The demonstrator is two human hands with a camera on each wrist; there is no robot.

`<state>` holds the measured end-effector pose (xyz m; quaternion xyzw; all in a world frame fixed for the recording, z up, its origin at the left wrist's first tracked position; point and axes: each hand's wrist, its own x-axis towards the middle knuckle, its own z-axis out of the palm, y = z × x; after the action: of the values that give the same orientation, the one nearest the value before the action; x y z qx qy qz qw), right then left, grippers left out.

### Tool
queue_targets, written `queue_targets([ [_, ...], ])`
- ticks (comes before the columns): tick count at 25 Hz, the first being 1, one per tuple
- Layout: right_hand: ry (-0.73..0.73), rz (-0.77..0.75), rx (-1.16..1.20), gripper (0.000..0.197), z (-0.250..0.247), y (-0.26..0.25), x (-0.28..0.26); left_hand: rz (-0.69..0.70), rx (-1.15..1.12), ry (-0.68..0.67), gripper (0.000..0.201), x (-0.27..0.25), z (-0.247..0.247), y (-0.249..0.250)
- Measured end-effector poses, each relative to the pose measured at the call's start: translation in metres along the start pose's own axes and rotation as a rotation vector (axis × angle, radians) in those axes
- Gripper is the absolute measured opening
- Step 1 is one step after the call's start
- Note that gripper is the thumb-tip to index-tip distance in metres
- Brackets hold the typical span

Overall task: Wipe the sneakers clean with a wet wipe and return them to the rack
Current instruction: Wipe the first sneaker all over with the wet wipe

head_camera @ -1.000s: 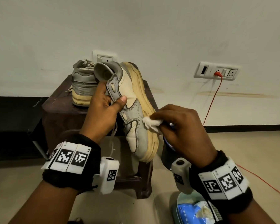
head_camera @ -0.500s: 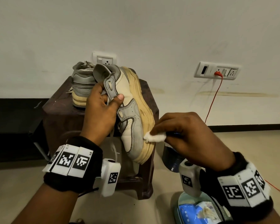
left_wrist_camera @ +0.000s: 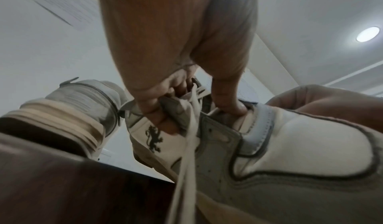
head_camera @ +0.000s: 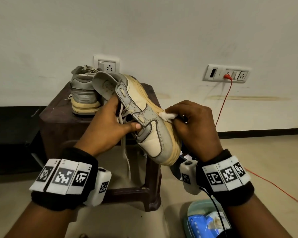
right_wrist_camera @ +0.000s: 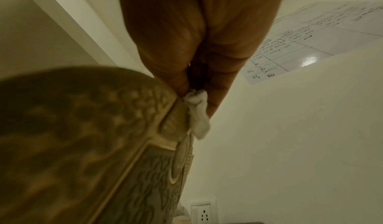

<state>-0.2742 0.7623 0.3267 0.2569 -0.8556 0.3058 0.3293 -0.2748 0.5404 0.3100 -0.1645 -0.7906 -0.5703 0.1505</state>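
My left hand (head_camera: 110, 124) grips a cream and grey sneaker (head_camera: 151, 134) by its tongue and laces, holding it in the air on its side, toe toward me. In the left wrist view the fingers (left_wrist_camera: 157, 106) curl into the lace area of the sneaker (left_wrist_camera: 300, 145). My right hand (head_camera: 194, 124) pinches a crumpled white wet wipe (head_camera: 167, 115) against the yellowed midsole. The right wrist view shows the wipe (right_wrist_camera: 197, 111) pressed at the sole's edge (right_wrist_camera: 103, 137). A second grey sneaker (head_camera: 83, 95) stands on the dark brown stool (head_camera: 58, 114), heel toward me.
A blue wet-wipe pack (head_camera: 206, 224) lies in a pale bowl on the floor at the lower right. A red cable (head_camera: 224, 100) runs from the wall socket (head_camera: 225, 75) down across the floor. A second socket (head_camera: 107, 64) sits behind the stool. Tiled floor surrounds the stool.
The sneaker has tilted from nearly upright to more level, and my left hand has shifted its grip lower. My right hand with the wipe slid up along the midsole.
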Motion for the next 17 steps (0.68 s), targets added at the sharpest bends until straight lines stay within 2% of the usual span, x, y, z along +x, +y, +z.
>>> queue_targets([
  [5, -0.053, -0.028, -0.004, 0.017, 0.013, -0.002, -0.003, 0.057, 0.181, -0.007, 0.041, 0.003, 0.002, -0.001],
  [7, -0.037, -0.025, -0.002, 0.017, 0.013, -0.001, -0.003, 0.019, 0.131, -0.058, 0.045, 0.002, 0.002, 0.003],
  [10, -0.026, -0.026, -0.016, 0.015, 0.014, -0.001, -0.002, -0.104, -0.117, -0.248, 0.058, -0.002, -0.003, 0.01],
  [11, -0.019, -0.025, -0.02, 0.015, 0.014, -0.001, -0.001, -0.108, -0.093, -0.265, 0.061, -0.002, -0.003, 0.01],
  [14, -0.054, -0.035, -0.018, 0.017, 0.013, -0.002, -0.001, -0.083, 0.027, -0.09, 0.052, 0.0, 0.001, 0.008],
  [17, -0.155, -0.068, -0.007, 0.022, 0.001, -0.006, -0.005, -0.059, -0.062, 0.011, 0.038, 0.0, 0.009, 0.012],
])
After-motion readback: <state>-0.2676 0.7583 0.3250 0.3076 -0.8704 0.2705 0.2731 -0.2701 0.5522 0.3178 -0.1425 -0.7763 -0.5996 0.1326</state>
